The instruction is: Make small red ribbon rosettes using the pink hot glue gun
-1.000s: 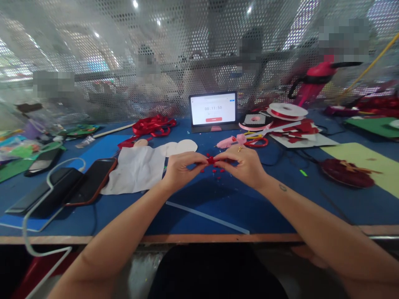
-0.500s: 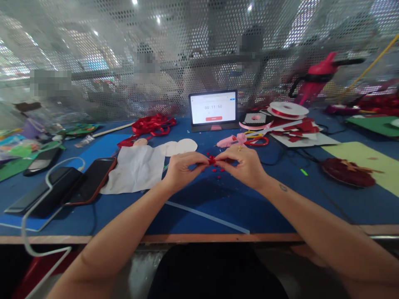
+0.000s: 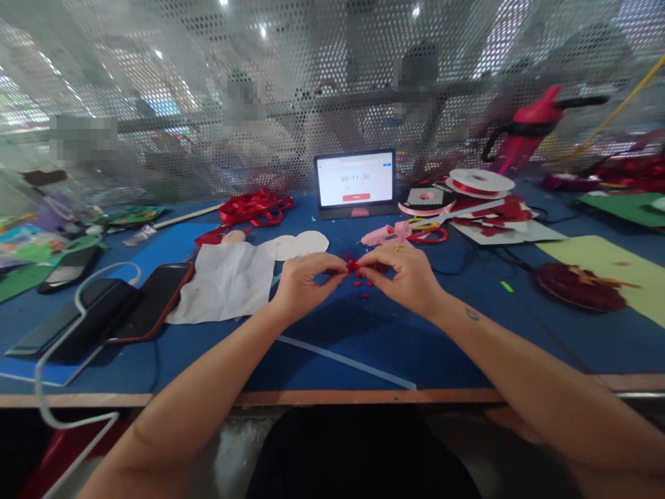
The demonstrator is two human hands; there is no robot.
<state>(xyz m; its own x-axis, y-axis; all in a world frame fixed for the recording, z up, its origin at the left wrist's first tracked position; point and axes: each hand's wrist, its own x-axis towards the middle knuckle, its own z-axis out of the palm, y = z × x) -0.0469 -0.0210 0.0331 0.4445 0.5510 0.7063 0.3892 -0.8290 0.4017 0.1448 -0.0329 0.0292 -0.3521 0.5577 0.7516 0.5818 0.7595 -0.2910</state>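
Note:
A small red piece [image 3: 352, 265], perhaps ribbon or fabric, is pinched between both hands at the middle of the blue table. My left hand [image 3: 306, 283] grips its left side with thumb and forefinger. From the other side, my right hand [image 3: 408, 276] pinches it the same way, the fingertips almost meeting. Several tiny red bits [image 3: 364, 296] lie on the table around and below the fingers. Just beyond my right hand rests a pink glue gun [image 3: 385, 234]. The exact shape of the held piece is too small to make out.
A clear glue stick [image 3: 348, 362] lies near the front edge. Left are a white cloth [image 3: 226, 284], a phone [image 3: 153, 301] and a white cable [image 3: 83, 298]. Behind stand a tablet [image 3: 356, 179] and red ribbon [image 3: 254, 208]; at right are ribbon spools [image 3: 481, 181] and scissors [image 3: 436, 235].

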